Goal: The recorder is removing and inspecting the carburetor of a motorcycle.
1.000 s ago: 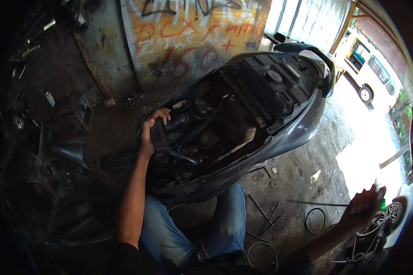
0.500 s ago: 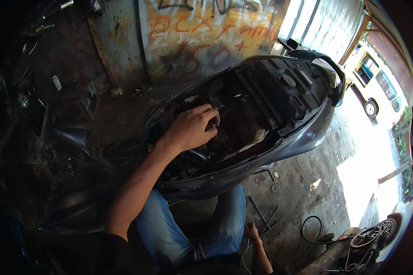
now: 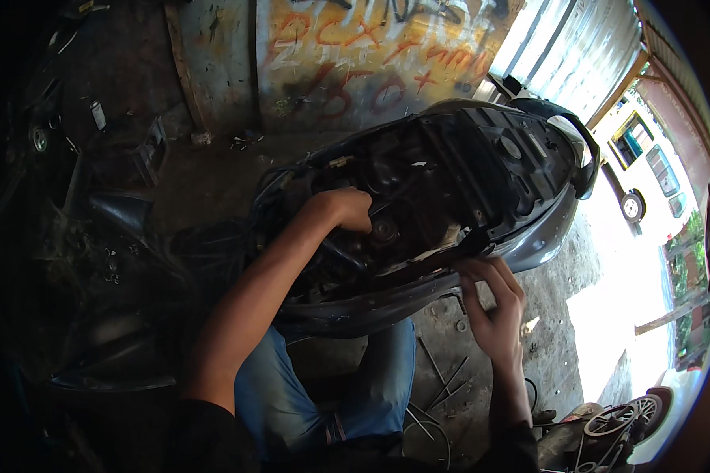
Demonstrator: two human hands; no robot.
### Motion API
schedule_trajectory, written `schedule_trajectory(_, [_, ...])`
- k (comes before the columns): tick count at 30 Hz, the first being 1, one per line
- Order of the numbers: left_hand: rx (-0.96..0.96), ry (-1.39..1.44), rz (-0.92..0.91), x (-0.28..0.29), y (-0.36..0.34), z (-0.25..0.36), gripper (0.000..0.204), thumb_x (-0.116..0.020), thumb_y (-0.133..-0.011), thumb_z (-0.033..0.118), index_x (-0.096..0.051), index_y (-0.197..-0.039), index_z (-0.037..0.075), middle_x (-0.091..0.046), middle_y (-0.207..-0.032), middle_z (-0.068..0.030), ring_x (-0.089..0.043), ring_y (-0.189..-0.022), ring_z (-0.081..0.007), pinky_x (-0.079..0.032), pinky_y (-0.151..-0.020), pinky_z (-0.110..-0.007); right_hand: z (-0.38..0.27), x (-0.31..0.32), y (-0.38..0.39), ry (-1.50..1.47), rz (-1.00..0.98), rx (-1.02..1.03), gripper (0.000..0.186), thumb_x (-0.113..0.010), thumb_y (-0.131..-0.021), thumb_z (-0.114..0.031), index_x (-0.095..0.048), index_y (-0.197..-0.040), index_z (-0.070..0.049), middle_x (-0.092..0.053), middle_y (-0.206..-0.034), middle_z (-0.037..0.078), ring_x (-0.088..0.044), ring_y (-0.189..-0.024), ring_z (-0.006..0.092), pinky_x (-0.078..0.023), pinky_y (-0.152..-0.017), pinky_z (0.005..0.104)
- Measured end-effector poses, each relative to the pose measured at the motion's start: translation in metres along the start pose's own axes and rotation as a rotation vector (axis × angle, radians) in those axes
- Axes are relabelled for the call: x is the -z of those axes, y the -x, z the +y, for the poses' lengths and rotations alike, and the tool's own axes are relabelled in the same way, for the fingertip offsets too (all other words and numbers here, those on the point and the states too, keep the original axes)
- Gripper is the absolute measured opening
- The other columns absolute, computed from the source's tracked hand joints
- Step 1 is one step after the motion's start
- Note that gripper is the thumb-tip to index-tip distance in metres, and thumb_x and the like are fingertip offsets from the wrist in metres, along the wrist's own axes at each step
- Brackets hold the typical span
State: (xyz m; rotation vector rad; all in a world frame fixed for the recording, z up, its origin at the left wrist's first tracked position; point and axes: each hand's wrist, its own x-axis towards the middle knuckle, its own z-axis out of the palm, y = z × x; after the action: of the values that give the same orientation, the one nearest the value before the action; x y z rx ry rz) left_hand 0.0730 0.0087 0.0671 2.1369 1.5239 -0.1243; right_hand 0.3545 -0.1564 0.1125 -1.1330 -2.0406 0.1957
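Note:
A dark scooter [image 3: 355, 315] stands across the view with its seat off, baring the frame and engine bay [image 3: 384, 230]. Into that bay reaches my left hand [image 3: 345, 210], knuckles up and fingers curled closed. Its fingertips are turned away, so whatever they hold is hidden. My right hand [image 3: 493, 296] is bent at the near upper edge of the scooter's side panel. Thumb and fingers come together there, and I cannot make out what lies between them. A pale, torn-looking piece [image 3: 442, 243] sits inside the bay close to the right fingertips.
Thin metal rods [image 3: 442, 378] lie on the concrete floor by my right knee. Farther right is a spoked wheel [image 3: 611, 419]. A painted metal sheet wall [image 3: 371, 71] rises behind the scooter, and a white vehicle [image 3: 647, 162] stands outside. A dark crate [image 3: 146, 150] is at far left.
My right hand has risen from low beside my knee to the side panel's edge. The left hand remains over the engine bay, turned with its fingers tucked lower. The view has shifted slightly.

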Motion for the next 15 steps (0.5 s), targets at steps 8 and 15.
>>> schedule_trajectory(8, [0.004, 0.108, 0.149, -0.003, 0.000, -0.001, 0.042, -0.068, -0.082, 0.023, -0.075, -0.113, -0.004, -0.076, -0.113, -0.0251, -0.074, -0.108, -0.0352, -0.058, -0.092, -0.044, 0.036, -0.093, -0.091, 0.373, -0.743, 0.065, 0.076, -0.080, -0.086, -0.038, -0.049, -0.140, 0.006, -0.059, -0.136, 0.027, -0.054, -0.133, 0.0430, -0.050, -0.108, 0.0490])
schedule_trajectory(15, [0.041, 0.189, 0.206, -0.005, -0.001, -0.003, 0.043, -0.066, -0.077, 0.017, -0.075, -0.113, -0.006, -0.075, -0.107, -0.0276, -0.073, -0.107, -0.0386, -0.059, -0.091, -0.045, 0.045, -0.111, -0.106, 0.204, -0.842, -0.076, 0.071, -0.085, -0.081, -0.033, -0.047, -0.131, 0.000, -0.065, -0.127, 0.030, -0.061, -0.122, 0.0492, -0.053, -0.099, 0.0530])
